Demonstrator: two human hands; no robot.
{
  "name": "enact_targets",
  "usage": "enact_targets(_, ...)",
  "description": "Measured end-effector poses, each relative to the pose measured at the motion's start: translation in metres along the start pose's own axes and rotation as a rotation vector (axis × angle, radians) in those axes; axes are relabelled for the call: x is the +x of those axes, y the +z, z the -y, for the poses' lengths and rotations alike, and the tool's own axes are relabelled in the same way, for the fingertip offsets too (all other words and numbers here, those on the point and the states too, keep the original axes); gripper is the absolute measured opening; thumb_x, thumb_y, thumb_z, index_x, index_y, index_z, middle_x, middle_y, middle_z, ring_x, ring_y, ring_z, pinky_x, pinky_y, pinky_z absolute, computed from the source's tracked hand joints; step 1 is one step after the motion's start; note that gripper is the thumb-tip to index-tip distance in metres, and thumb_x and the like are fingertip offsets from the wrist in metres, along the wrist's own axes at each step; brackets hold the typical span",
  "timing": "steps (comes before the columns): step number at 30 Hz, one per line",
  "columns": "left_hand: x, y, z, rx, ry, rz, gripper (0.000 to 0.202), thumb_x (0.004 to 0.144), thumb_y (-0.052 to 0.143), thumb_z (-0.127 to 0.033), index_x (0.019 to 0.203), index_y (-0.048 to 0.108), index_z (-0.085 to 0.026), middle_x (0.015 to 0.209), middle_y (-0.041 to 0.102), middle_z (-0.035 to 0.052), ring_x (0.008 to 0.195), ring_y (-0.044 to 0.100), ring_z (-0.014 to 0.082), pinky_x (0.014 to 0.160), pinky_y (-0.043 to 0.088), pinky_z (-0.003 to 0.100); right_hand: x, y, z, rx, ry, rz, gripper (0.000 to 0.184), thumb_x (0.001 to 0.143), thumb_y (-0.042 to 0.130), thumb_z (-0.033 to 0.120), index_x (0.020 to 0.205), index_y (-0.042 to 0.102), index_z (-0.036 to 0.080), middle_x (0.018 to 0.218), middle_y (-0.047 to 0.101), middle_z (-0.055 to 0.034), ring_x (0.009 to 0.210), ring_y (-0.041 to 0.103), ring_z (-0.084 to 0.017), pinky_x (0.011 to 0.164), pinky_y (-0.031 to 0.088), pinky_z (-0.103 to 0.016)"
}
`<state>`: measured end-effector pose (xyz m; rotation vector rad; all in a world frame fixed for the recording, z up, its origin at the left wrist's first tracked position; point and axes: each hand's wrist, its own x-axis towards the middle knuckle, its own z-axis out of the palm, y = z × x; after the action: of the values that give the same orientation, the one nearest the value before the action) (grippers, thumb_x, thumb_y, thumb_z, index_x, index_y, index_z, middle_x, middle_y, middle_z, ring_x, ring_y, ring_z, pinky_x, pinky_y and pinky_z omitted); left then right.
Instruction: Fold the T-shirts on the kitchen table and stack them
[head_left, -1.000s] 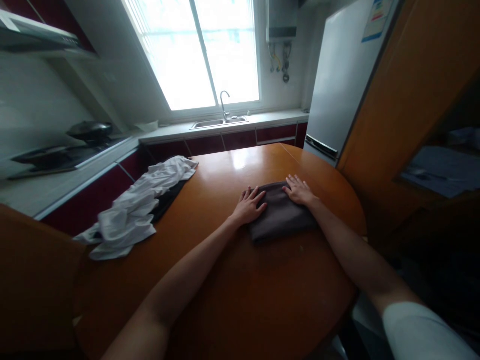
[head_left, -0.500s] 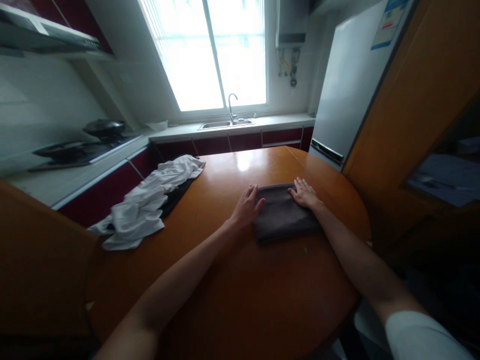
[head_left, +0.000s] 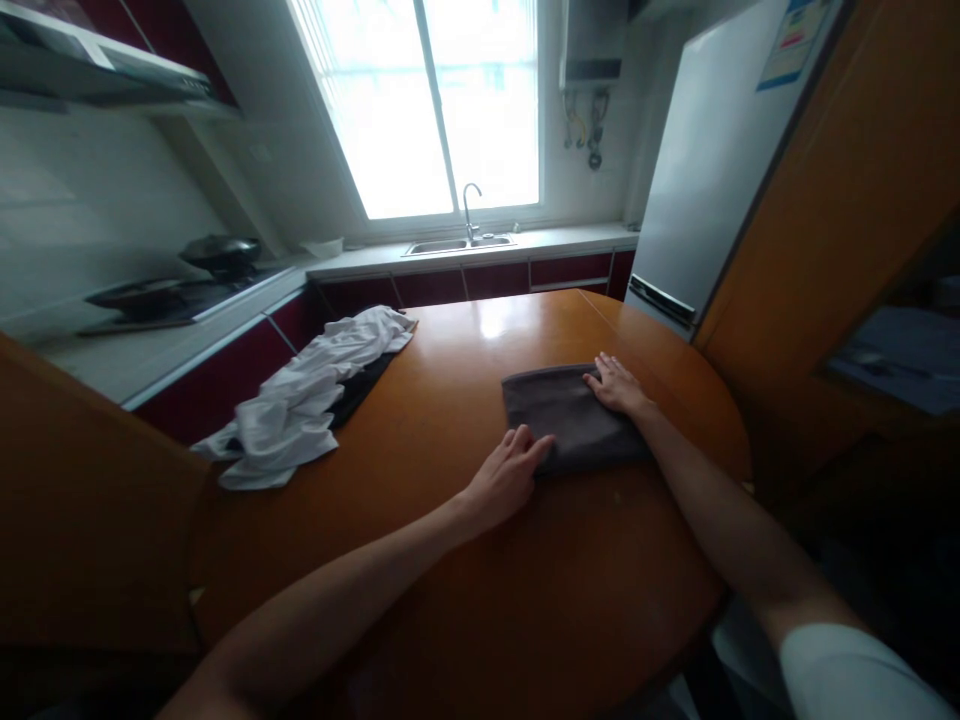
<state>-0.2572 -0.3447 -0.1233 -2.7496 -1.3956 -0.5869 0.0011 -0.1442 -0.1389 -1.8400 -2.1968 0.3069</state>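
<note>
A folded dark grey cloth (head_left: 564, 415) lies on the round wooden table (head_left: 480, 560). My right hand (head_left: 616, 384) rests flat on its far right corner with the fingers spread. My left hand (head_left: 508, 474) lies on the table at the cloth's near left corner, fingers stretched out and the fingertips touching its edge. Neither hand holds anything.
A crumpled white garment (head_left: 304, 400) over a dark one lies at the table's left edge. Behind are a counter with a sink (head_left: 459, 243), a stove with a pan (head_left: 217, 252), and a white fridge (head_left: 705, 170) on the right. A wooden chair back (head_left: 82, 500) stands at left.
My left hand has slid back from the cloth's far left side to its near left corner. My right hand has stayed on the far right corner. The view has shifted slightly.
</note>
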Motion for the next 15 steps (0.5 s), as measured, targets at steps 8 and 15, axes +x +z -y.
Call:
enact_targets(8,0.005,-0.018,-0.006,-0.143,-0.023,0.025,0.059,0.094,0.062,-0.029,0.15,0.047,-0.024,0.116,0.057,0.0092,0.103,0.06,0.0243,0.097,0.052,0.039,0.0,-0.001,0.001,0.003,-0.003,-0.003,0.073,0.103,0.033,0.057,0.161,0.029,0.014,0.17,0.017,-0.0096,0.157,0.014,-0.027,0.126,0.016,-0.043)
enact_targets(15,0.091,0.001,0.044,-0.052,-0.176,-0.125,0.053,0.105,0.042,-0.043,0.15,0.047,-0.016,0.158,0.042,0.0154,0.148,0.036,0.0311,0.121,0.031,0.048,-0.005,-0.005,0.006,-0.031,0.026,0.011,0.072,0.103,0.03,0.057,0.162,0.026,0.016,0.171,0.013,-0.0103,0.157,0.012,-0.026,0.124,0.021,-0.05)
